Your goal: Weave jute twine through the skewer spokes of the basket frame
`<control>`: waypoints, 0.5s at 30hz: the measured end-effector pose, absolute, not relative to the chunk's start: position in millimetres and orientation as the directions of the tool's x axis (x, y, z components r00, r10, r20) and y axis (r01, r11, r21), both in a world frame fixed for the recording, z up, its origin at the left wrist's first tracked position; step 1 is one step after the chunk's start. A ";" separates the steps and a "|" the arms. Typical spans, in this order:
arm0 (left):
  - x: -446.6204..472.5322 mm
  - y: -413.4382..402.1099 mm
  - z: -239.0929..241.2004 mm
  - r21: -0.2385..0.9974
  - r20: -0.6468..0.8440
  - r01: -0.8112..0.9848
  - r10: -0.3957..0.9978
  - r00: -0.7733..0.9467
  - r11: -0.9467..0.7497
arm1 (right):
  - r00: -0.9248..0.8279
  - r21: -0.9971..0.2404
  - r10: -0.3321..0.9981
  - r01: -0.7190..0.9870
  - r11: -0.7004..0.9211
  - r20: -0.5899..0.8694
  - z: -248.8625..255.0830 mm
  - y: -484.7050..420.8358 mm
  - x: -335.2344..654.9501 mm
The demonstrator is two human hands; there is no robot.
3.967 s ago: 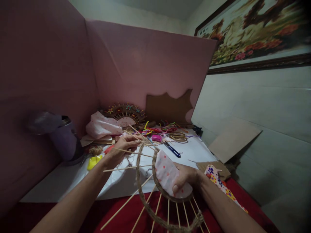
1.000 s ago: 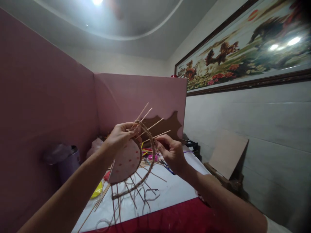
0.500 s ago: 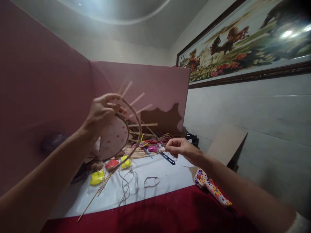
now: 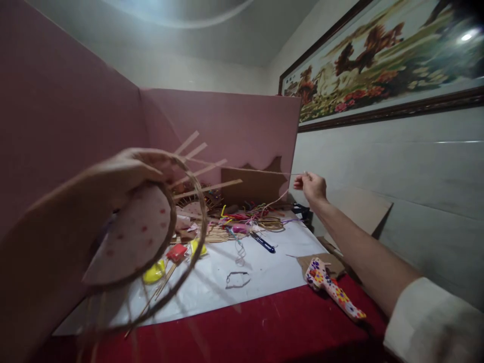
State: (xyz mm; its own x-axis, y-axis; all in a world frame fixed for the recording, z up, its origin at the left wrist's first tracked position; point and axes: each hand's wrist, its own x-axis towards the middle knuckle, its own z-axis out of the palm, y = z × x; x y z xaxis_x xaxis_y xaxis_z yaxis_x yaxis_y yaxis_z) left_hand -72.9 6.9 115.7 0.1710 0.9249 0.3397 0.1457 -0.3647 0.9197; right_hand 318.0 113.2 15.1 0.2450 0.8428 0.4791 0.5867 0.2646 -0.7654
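My left hand (image 4: 141, 164) is closed on the top of a round woven frame (image 4: 203, 212), held up tilted at the left. Two cord-bound rings make up the frame, and flat wooden strips (image 4: 223, 186) stick out past the outer one. Inside the inner ring sits a pale panel with red dots (image 4: 141, 234). Out to the right, my right hand (image 4: 313, 187) pinches a thin cord (image 4: 257, 171), which runs nearly straight back to the top of the frame. A loose tail of cord (image 4: 276, 201) hangs below my right hand. The lower frame is blurred.
On the white sheet (image 4: 264, 275) lie a blue utility knife (image 4: 262, 243), a red packet (image 4: 176, 252), yellow packets (image 4: 154, 272) and a bent cord piece (image 4: 238, 279). A flower-patterned glue gun (image 4: 333, 290) rests at right. Cardboard (image 4: 253, 186) and pink panels (image 4: 227, 126) stand behind.
My right hand has moved up and to the right, drawing the cord out straight. The frame in my left hand has come closer and lower, turning somewhat.
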 end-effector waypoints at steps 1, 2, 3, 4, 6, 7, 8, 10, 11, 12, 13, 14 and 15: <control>-67.2 5.5 107.3 0.966 0.204 0.103 0.944 0.259 -0.237 | 0.238 -0.751 0.844 0.610 0.254 0.480 17.6 114.8 319.4; -60.8 4.8 96.7 0.991 0.085 0.063 0.930 0.358 -0.115 | 0.217 -0.737 0.855 0.630 0.245 0.470 17.8 114.8 318.4; -54.2 5.1 84.4 0.999 0.024 0.032 0.912 0.410 -0.040 | 0.187 -0.724 0.870 0.647 0.241 0.457 16.1 113.1 314.9; -47.8 6.1 71.4 1.000 -0.011 -0.001 0.908 0.419 0.013 | 0.151 -0.711 0.885 0.660 0.243 0.441 12.9 109.7 309.0; -36.5 10.2 45.7 0.993 -0.064 -0.056 0.877 0.477 0.103 | 0.064 -0.690 0.905 0.670 0.273 0.420 4.4 98.0 290.7; -31.8 12.7 34.2 0.988 -0.093 -0.059 0.857 0.508 0.143 | 0.012 -0.683 0.911 0.666 0.299 0.411 0.1 90.0 279.5; -27.6 15.1 24.2 0.984 -0.110 -0.061 0.836 0.538 0.169 | -0.048 -0.684 0.918 0.652 0.326 0.393 -3.8 80.9 268.0; -20.6 19.7 8.1 0.981 -0.125 -0.044 0.790 0.600 0.188 | -0.192 -0.717 0.919 0.577 0.390 0.345 -11.0 61.9 246.6; -17.7 21.7 1.7 0.982 -0.128 -0.032 0.773 0.622 0.188 | -0.346 -0.808 0.882 0.386 0.445 0.320 -14.7 53.5 238.1; -15.2 23.7 -4.1 0.982 -0.133 -0.018 0.760 0.636 0.188 | -0.461 -0.876 0.840 0.230 0.423 0.285 -18.7 46.7 231.7; -13.1 25.6 -9.5 0.982 -0.136 -0.011 0.754 0.642 0.186 | -0.554 -0.929 0.799 0.118 0.350 0.231 -23.3 41.9 227.7; -11.4 27.5 -14.9 0.982 -0.138 -0.007 0.752 0.645 0.187 | -0.633 -0.966 0.755 0.044 0.255 0.170 -28.3 39.4 226.1; -10.2 29.4 -20.4 0.981 -0.141 -0.008 0.750 0.647 0.191 | -0.690 -0.985 0.717 0.035 0.170 0.099 -33.7 39.0 226.8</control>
